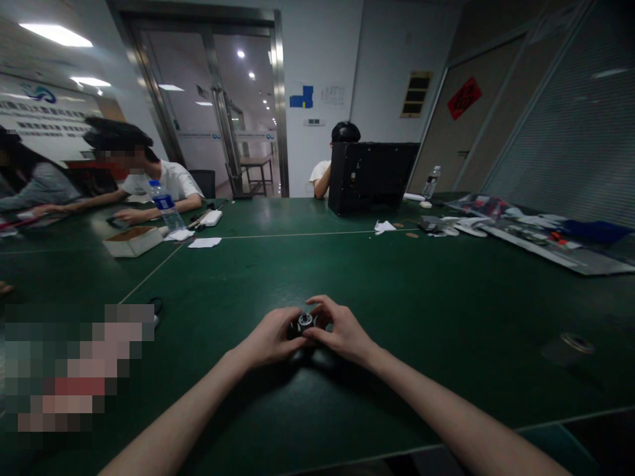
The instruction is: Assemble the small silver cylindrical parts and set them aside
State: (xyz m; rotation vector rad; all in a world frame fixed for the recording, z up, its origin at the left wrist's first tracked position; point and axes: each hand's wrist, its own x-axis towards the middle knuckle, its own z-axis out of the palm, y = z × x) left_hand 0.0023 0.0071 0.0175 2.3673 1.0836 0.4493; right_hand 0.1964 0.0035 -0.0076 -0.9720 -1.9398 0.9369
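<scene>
Between my hands is a small black object (305, 322) with a silver ring and a dark centre on its upper face. Its exact kind I cannot make out. My left hand (275, 336) is closed on its left side, thumb at the near edge. From the right, my right hand (343, 330) grips it with the thumb at the front, while the index finger arches over behind. Fingers hide both sides of the object. It is held close above the green table (238, 410), with a dark shadow beneath.
A tin can (568, 349) stands at the right. Farther off are an open box (133, 242), a water bottle (166, 206), paper scraps (204, 243), a black monitor-like panel (374, 177) and a cluttered board (560, 248). Other people sit at the left and far side.
</scene>
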